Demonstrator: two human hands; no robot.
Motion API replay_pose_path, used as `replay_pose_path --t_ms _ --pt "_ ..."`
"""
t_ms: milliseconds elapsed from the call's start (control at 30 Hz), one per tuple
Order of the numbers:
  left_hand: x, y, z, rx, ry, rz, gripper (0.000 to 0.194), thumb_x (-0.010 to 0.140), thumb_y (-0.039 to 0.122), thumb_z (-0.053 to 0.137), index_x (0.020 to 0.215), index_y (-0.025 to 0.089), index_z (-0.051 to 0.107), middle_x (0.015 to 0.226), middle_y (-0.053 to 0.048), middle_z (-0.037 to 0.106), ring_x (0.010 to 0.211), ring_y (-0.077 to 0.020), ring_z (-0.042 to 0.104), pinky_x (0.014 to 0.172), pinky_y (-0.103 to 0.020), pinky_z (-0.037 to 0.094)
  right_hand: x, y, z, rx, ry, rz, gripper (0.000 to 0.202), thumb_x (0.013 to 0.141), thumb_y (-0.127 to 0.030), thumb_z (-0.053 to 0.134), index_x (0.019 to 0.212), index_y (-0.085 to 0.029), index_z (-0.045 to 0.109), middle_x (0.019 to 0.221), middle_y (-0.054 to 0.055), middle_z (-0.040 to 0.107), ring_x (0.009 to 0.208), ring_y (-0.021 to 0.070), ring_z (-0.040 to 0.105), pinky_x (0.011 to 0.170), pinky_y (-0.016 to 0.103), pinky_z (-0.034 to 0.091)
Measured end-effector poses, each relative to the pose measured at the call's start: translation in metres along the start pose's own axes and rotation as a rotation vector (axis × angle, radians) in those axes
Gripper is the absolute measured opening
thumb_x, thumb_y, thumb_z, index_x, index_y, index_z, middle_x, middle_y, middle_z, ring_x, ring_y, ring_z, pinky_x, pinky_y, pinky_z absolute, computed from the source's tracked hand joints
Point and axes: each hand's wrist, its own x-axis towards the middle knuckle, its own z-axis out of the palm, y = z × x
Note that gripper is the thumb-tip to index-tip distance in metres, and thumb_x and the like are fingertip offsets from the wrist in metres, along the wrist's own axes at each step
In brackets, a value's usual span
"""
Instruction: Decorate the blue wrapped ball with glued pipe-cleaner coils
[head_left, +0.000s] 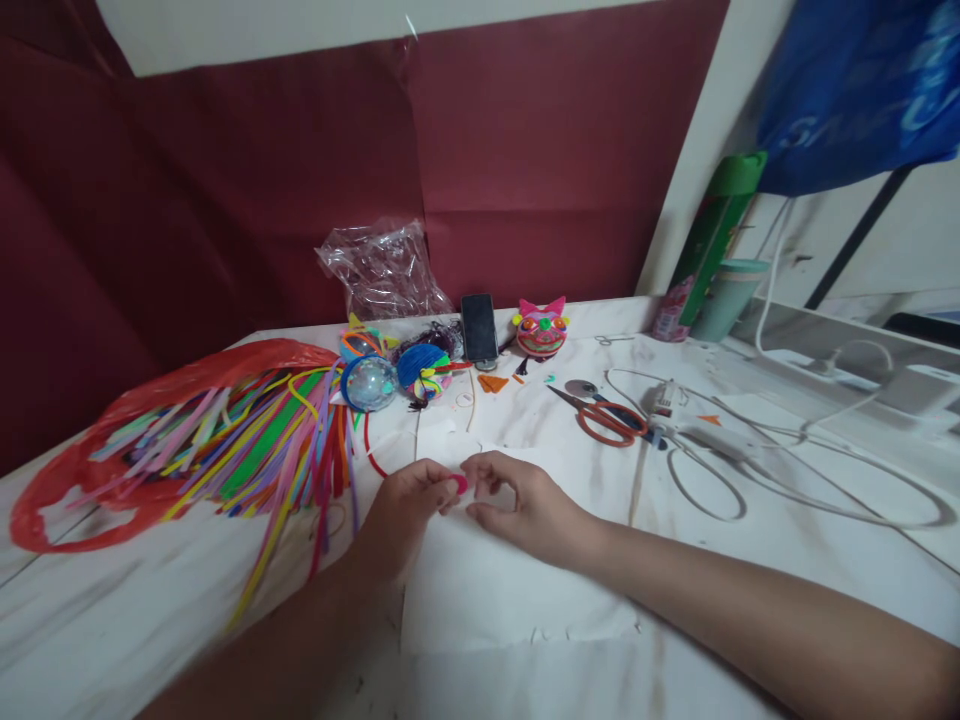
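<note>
My left hand (411, 500) is closed, pinching a small round pink piece (457, 484) between thumb and forefinger; its material is too small to make out. Close beside it on the right, my right hand (517, 500) has its fingers curled and its thumb apart from them, with a gap showing between. Its fingertips reach toward the pink piece, and I see nothing held in them. Both hands are above a white sheet of paper (510, 600) on the marble-patterned table.
Left lies a red plastic bag (45, 510) of colourful pipe cleaners (255, 440). Behind are a clear ball (369, 383), a phone (479, 330) and a pink lion-like head (541, 328). Orange-handled scissors (611, 424), a glue gun (697, 425) and its looping cable lie right.
</note>
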Motion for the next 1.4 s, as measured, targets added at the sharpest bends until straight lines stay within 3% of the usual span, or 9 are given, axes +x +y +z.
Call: replay_pose_path --t_ms 67,200,367,567,700,800,900,1133,1400 --pt "0.001 -0.003 -0.003 0.062 -0.003 0.021 0.014 0.065 0.029 0.061 0.061 0.017 0.056 0.053 0.004 0.047 0.054 -0.0101 0.041 0.056 -0.024 0.031 0.001 0.001 0.002 0.123 -0.013 0.097 0.004 0.077 -0.022 0.057 0.079 -0.019 0.057 0.07 -0.001 0.057 0.065 0.012 0.051 0.062 0.025 0.042" --pt "0.002 -0.01 -0.004 0.16 -0.006 0.021 0.012 0.067 0.028 0.061 0.063 0.016 0.058 0.054 0.004 0.048 0.054 -0.0098 0.04 0.055 -0.023 0.03 0.003 0.005 0.004 0.365 -0.001 0.253 0.02 0.075 -0.035 0.06 0.066 -0.017 0.054 0.058 -0.003 0.052 0.055 0.0095 0.046 0.053 0.023 0.036" --pt "0.0 -0.007 0.0 0.046 0.036 0.045 0.022 0.067 0.034 0.062 0.076 0.014 0.061 0.061 0.001 0.056 0.061 -0.0128 0.049 0.062 -0.026 0.036 0.008 0.006 0.003 0.572 0.035 0.375 0.03 0.066 -0.044 0.069 0.065 -0.016 0.057 0.058 -0.002 0.057 0.054 0.009 0.049 0.057 0.024 0.038" --pt "0.001 -0.006 0.003 -0.018 -0.018 -0.033 0.015 0.062 0.026 0.066 0.07 0.014 0.06 0.061 -0.001 0.06 0.062 -0.013 0.052 0.064 -0.027 0.038 0.008 0.004 0.006 0.688 0.026 0.393 0.033 0.063 -0.045 0.072 0.067 -0.015 0.059 0.06 -0.001 0.061 0.055 0.0095 0.051 0.058 0.025 0.039" --pt "0.002 -0.003 0.004 -0.118 0.043 -0.079 0.015 0.06 0.025 0.066 0.067 0.015 0.058 0.058 0.001 0.058 0.06 -0.0121 0.053 0.067 -0.028 0.039 0.011 0.007 0.002 0.69 0.105 0.409 0.028 0.066 -0.04 0.068 0.072 -0.015 0.058 0.059 -0.002 0.06 0.052 0.0086 0.05 0.057 0.024 0.038" --pt "0.001 0.001 0.003 -0.197 -0.015 -0.092 0.014 0.058 0.022 0.065 0.065 0.015 0.056 0.057 0.001 0.057 0.059 -0.0118 0.052 0.064 -0.027 0.039 0.014 0.01 -0.001 0.664 0.154 0.416 0.026 0.066 -0.038 0.067 0.072 -0.015 0.056 0.057 -0.003 0.058 0.05 0.0081 0.048 0.056 0.024 0.037" --pt "0.0 0.004 0.004 -0.228 -0.062 -0.096 0.014 0.057 0.021 0.064 0.065 0.015 0.055 0.06 0.0 0.058 0.056 -0.0109 0.051 0.058 -0.026 0.038 0.015 0.012 -0.002 0.635 0.143 0.41 0.022 0.067 -0.034 0.065 0.074 -0.015 0.056 0.057 -0.003 0.058 0.05 0.0084 0.048 0.055 0.024 0.036" --pt "0.001 0.003 0.005 -0.128 -0.045 -0.125 0.018 0.059 0.027 0.066 0.067 0.014 0.058 0.056 0.001 0.055 0.05 -0.009 0.047 0.053 -0.025 0.036 0.014 0.014 0.0 0.558 0.106 0.402 0.016 0.068 -0.028 0.061 0.076 -0.016 0.055 0.057 -0.004 0.058 0.051 0.0085 0.047 0.055 0.024 0.036" --pt "0.0 -0.001 0.005 -0.018 -0.015 -0.084 0.017 0.063 0.03 0.063 0.059 0.015 0.055 0.045 0.006 0.044 0.046 -0.0083 0.043 0.054 -0.026 0.038 0.007 0.013 0.003 0.373 0.053 0.263 0.012 0.073 -0.027 0.057 0.081 -0.018 0.058 0.064 -0.004 0.055 0.059 0.0105 0.05 0.06 0.025 0.039"
